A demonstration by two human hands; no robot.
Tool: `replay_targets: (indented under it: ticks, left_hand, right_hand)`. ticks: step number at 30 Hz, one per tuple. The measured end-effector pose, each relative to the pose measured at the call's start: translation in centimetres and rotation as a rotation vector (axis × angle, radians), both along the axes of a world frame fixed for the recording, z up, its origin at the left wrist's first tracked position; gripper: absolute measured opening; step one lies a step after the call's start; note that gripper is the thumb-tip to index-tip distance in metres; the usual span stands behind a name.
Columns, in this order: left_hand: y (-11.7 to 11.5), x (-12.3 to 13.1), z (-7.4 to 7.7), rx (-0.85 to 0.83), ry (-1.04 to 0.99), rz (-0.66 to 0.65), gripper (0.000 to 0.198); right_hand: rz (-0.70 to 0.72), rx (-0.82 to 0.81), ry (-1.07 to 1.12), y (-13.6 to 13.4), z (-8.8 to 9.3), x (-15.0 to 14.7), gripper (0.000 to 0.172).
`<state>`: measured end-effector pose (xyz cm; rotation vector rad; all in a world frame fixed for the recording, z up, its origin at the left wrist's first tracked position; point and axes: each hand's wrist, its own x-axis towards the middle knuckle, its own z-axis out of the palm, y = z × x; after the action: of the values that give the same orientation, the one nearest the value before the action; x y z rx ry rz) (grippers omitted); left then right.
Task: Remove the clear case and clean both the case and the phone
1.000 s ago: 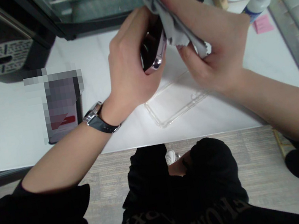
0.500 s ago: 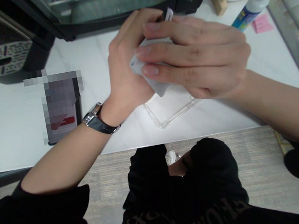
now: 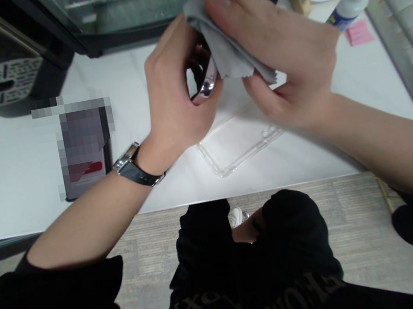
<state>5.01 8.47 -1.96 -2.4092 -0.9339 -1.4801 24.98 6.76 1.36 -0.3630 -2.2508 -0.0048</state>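
Note:
My left hand [image 3: 175, 91], with a watch [image 3: 137, 165] at its wrist, is closed around a phone [image 3: 207, 86] held up on edge above the counter. Only the shiny silver edge of the phone shows well; fingers and cloth cover much of the rest. A grey cloth [image 3: 230, 51] with zigzag-cut edges is pinched between the thumb and fingers of my right hand [image 3: 280, 51]. It drapes over the phone's right side. Below both hands, a clear phone case [image 3: 220, 169] lies on the white counter, partly covered by my right thumb.
Another phone [image 3: 84, 154], partly pixelated, rests at the left beside a black machine with a drip grate [image 3: 4, 83]. A toaster oven [image 3: 157, 8] stands behind. To the right are a white-and-blue tube [image 3: 344, 15], pink notes [image 3: 359, 33] and a metal-edged rack [image 3: 393, 57].
My right hand has moved up and turned, lifting the cloth off the back of my left hand area to the phone's upper right. The phone's silver edge now shows.

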Motion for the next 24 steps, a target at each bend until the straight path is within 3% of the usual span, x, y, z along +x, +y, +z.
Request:
replay_targets:
  ticks: [3,9,13,17,20,22,24]
  left_hand:
    - [-0.3,0.2,0.1,0.035,0.013,-0.006,0.063]
    - [-1.0,0.1,0.9,-0.082,0.067,0.020,0.070]
    - [-0.4,-0.6,0.6,-0.045,0.085,-0.073,0.058]
    - [-0.3,-0.8,0.3,-0.011,0.075,-0.129,0.065]
    - [-1.0,-0.4,0.7,-0.125,0.014,-0.070,0.047]
    - [-1.5,0.0,1.2,-0.170,-0.003,-0.044,0.039]
    - [-1.8,0.1,1.5,-0.207,-0.004,-0.050,0.036]
  right_hand:
    - [0.013,-0.056,0.017,-0.3,0.1,0.0,0.057]
    - [-0.018,-0.060,0.061,-0.5,0.1,0.1,0.058]
    - [0.008,-0.055,0.086,-0.1,-0.2,0.1,0.056]
    - [0.113,0.075,0.070,0.2,-0.7,-0.2,0.053]
    - [0.121,0.169,-0.019,-0.3,-0.6,-0.3,0.056]
    - [0.056,0.100,-0.130,-0.8,0.0,-0.3,0.053]
    - [-0.011,-0.072,-0.209,-1.3,0.7,-0.3,0.042]
